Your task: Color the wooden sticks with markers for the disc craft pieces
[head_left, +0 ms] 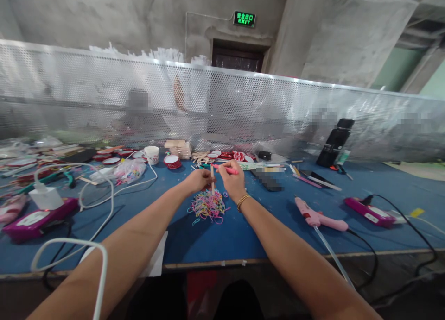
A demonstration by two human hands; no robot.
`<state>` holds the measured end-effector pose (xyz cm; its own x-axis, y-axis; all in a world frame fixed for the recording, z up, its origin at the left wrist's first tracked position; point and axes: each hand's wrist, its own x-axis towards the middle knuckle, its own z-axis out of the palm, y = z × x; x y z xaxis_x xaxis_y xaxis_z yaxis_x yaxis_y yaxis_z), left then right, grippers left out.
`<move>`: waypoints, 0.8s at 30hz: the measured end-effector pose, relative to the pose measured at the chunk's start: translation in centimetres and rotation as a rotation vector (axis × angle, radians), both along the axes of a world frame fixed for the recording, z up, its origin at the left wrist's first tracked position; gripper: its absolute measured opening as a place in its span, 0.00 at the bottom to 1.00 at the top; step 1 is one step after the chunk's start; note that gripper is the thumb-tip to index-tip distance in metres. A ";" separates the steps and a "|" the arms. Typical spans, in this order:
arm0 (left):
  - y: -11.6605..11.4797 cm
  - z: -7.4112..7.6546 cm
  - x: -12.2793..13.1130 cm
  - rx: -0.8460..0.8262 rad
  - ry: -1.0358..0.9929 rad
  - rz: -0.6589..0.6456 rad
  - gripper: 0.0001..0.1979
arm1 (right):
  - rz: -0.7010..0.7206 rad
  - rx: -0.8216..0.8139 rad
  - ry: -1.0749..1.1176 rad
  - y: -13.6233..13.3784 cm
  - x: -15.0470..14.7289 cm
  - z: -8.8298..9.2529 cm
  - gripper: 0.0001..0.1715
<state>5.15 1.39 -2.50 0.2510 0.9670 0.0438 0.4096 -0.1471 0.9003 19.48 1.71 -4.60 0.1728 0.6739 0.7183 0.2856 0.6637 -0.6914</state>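
Between the fingers of my left hand (200, 180) stands a flat wooden craft stick (212, 183), held upright. My right hand (233, 178) grips a pink marker pen (227, 170), its tip pointing left at the top of the stick. Whether the tip touches the wood I cannot tell. Just below both hands lies a loose heap of small colourful plastic safety-pin-like clips (208, 206), pastel pink, yellow, blue and purple.
A pink glue gun (318, 218) lies to the right, near a purple power strip (370, 212). Another purple strip (38, 220) with a white charger and looping cable sits left. Behind my hands are a paper cup (152, 154), red round tins (172, 162) and stacked wooden pieces (179, 149).
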 end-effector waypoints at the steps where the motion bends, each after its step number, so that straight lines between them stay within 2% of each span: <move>1: 0.0 0.0 0.0 0.001 0.005 0.003 0.15 | 0.005 0.003 -0.004 0.0 0.0 0.0 0.07; 24: 0.0 -0.1 -0.1 0.005 0.003 -0.016 0.16 | 0.040 -0.004 0.031 -0.2 0.0 0.1 0.07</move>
